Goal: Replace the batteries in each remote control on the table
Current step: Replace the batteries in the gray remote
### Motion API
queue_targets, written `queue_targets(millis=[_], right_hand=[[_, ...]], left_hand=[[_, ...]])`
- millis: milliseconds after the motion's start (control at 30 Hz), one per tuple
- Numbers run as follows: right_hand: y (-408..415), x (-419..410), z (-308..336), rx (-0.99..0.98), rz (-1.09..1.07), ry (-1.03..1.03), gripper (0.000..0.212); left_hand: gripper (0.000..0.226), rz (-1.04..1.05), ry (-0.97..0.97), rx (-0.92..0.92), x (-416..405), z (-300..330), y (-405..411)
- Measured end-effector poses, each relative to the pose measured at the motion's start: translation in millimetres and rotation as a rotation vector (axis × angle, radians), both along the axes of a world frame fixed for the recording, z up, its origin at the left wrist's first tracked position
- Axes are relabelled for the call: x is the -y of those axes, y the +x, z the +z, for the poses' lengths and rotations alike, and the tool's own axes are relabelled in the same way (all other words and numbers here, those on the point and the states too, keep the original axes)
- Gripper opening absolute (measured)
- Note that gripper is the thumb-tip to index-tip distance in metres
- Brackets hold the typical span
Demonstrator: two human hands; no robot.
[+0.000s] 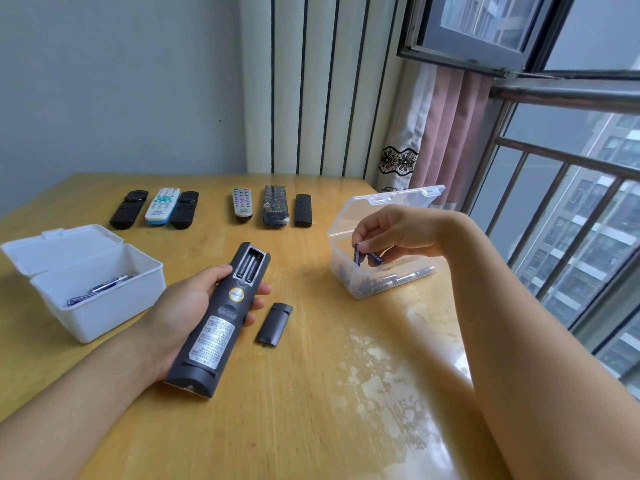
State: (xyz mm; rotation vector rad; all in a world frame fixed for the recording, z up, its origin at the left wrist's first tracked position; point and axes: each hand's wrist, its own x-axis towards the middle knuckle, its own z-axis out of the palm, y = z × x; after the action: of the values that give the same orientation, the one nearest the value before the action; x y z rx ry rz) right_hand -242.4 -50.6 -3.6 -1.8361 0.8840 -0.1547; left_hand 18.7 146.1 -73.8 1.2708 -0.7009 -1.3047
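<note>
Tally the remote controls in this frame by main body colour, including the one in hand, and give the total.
Black or dark grey remote controls: 5, counting the dark grey remote control held back-up in the left hand
White-and-blue remote control: 1
Light grey remote control: 1
Total: 7

Vantage: we look from head height, close over the wooden table (311, 393).
Facing: we look forward and down, toward the wall corner and window (554, 168).
</note>
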Motion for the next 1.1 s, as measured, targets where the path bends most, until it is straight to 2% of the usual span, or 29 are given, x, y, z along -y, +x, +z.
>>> queue_targets(millis=[133, 267, 533, 733, 967, 1100], right_hand=[[-13.5, 0.9, 8.6, 0.135, 0.008, 0.060, 0.011], [-19.0, 1.0, 7.1, 0.191, 0.000, 0.087, 0.010], [-22.9, 5.4, 1.3, 0.209, -0.055, 0.081, 0.005], [-24.4, 7.5, 0.0, 0.211, -0.084, 0.091, 0.010], [-24.8, 3.4, 1.8, 0.264, -0.059, 0.112, 0.013], [-18.9, -2.6, 6.6, 0.288, 0.041, 0.144, 0.010]], left_hand=[[0.042, -0.014, -0.006, -0.007, 3.3, -5.8, 3.2], [0.043, -0.029, -0.015, -0.013, 8.5, -12.8, 8.1], [0.051, -0.091, -0.009, -0.019, 27.5, -32.0, 27.2], [0.053, -0.102, -0.003, -0.018, 33.7, -40.6, 35.3], [0.053, -0.081, 0.013, -0.018, 37.3, -41.1, 36.3], [0.053, -0.076, 0.021, -0.018, 35.1, -36.7, 33.4]])
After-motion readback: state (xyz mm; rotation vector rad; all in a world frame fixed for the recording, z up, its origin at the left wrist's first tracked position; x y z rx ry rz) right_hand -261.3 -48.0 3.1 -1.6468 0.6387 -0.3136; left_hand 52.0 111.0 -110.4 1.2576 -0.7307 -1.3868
